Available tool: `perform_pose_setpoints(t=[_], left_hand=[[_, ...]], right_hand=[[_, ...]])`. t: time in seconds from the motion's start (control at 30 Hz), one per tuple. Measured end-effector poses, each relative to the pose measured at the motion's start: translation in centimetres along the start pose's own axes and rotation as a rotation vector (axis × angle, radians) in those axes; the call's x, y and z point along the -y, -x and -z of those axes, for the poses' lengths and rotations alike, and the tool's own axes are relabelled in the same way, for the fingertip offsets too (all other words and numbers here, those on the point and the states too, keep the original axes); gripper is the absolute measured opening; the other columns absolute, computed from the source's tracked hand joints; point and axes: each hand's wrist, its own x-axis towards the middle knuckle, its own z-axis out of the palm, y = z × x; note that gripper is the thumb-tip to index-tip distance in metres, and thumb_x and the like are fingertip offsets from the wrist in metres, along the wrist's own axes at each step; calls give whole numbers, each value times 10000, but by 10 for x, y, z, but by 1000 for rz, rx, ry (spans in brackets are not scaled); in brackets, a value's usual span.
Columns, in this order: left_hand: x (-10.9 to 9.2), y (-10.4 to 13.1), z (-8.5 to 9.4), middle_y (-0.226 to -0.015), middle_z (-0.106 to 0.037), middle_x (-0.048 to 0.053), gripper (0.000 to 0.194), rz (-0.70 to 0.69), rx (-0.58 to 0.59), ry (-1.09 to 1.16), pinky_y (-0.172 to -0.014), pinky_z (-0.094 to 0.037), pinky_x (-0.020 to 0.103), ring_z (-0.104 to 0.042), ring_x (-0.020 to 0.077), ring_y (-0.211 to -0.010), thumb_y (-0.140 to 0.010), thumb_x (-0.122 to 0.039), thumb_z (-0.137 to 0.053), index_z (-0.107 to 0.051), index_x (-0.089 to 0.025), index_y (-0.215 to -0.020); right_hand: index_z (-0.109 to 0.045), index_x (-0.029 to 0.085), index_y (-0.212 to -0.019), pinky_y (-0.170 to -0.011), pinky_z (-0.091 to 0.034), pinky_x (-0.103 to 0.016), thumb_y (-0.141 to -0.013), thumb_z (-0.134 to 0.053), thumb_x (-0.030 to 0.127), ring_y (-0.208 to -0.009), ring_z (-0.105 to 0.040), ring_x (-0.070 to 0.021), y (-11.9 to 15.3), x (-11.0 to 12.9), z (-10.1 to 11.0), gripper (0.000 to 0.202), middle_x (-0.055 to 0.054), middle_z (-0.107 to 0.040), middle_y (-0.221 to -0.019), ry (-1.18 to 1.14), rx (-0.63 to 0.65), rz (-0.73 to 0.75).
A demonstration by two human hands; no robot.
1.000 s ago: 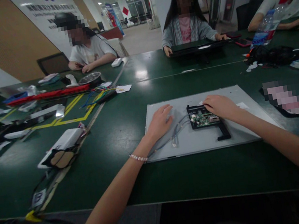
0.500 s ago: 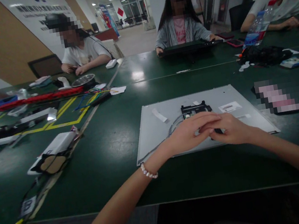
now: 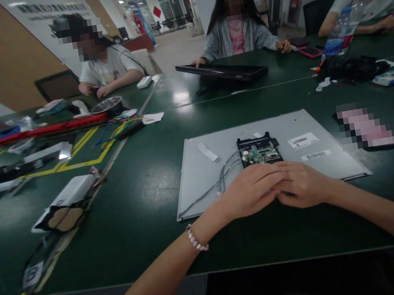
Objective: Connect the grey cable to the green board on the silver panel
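A flat grey panel (image 3: 201,172) lies on the green table, with a black-framed circuit board (image 3: 260,149) on its middle and grey cables running from the board to the left. My left hand (image 3: 253,189), with a beaded bracelet at the wrist, meets my right hand (image 3: 303,181) over the panel's near edge. Their fingers overlap and are curled together just below the board. Whether anything small is between the fingers is hidden.
A pink phone (image 3: 367,126) lies to the right. On the left are a white device (image 3: 67,194) and a red strip (image 3: 53,127). Across the table a person holds a tilted black panel (image 3: 233,71); bottles (image 3: 342,32) stand at the back right.
Both my hands have moved down towards me, uncovering more of the circuit board. Across the table, the black panel has shifted left and tilted, with one of the person's hands off it.
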Motion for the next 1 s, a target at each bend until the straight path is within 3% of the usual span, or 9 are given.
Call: perform_pose_setpoints(t=[0.13,0.3,0.43,0.6,0.73,0.87,1.0], left_hand=[[3,4,-3,-1121,-677,116,220,17,-57,-87,-929,-538,375,-625,204,-1054,-936,-217,-541,-582,-146,-1140],[-3,1,-7,-1207,-658,125,346,-68,-118,-71,-974,-524,357,-590,196,-1165,-932,-131,-503,-538,-155,-1276],[-2,-1,-3,-1201,-671,112,310,-101,-106,-79,-974,-521,351,-602,188,-1149,-940,-106,-486,-552,-157,-1238],[2,4,-1,-1092,-685,103,195,6,-109,-112,-873,-533,349,-630,190,-1012,-932,-192,-546,-588,-164,-1120],[1,5,-3,-1077,-673,113,221,51,-65,-24,-866,-522,341,-618,187,-978,-921,-191,-538,-571,-150,-1135],[0,1,-3,-1143,-657,135,301,48,-14,103,-897,-509,339,-611,192,-1049,-914,-158,-528,-536,-142,-1214],[3,0,1,-1019,-655,104,176,127,-16,204,-830,-517,308,-616,178,-961,-905,-233,-584,-569,-158,-1063]], right_hand=[[-674,153,-968,-912,-565,-445,-862,-515,109,-927,-690,-218,-1,1,1,197,-87,-744,-890,-31,-15,-18],[-686,149,-940,-859,-582,-429,-856,-525,102,-920,-685,-227,3,5,-3,188,-106,-726,-892,-55,-53,-34],[-681,153,-928,-824,-585,-412,-859,-520,96,-904,-679,-229,4,9,-3,185,-104,-721,-871,-152,-37,-97],[-677,172,-1044,-857,-558,-339,-859,-540,69,-931,-677,-183,-2,15,2,252,-74,-733,-954,-418,-28,-213],[-710,210,-1076,-795,-552,-277,-870,-556,87,-898,-685,-156,-4,20,5,285,-47,-743,-977,-568,59,-342],[-728,241,-1127,-762,-552,-263,-905,-576,167,-874,-706,-154,-3,21,8,279,-21,-767,-939,-706,153,-435],[-700,247,-1207,-827,-549,-290,-927,-582,217,-967,-705,-169,-3,19,8,305,-28,-765,-1050,-844,171,-514]])
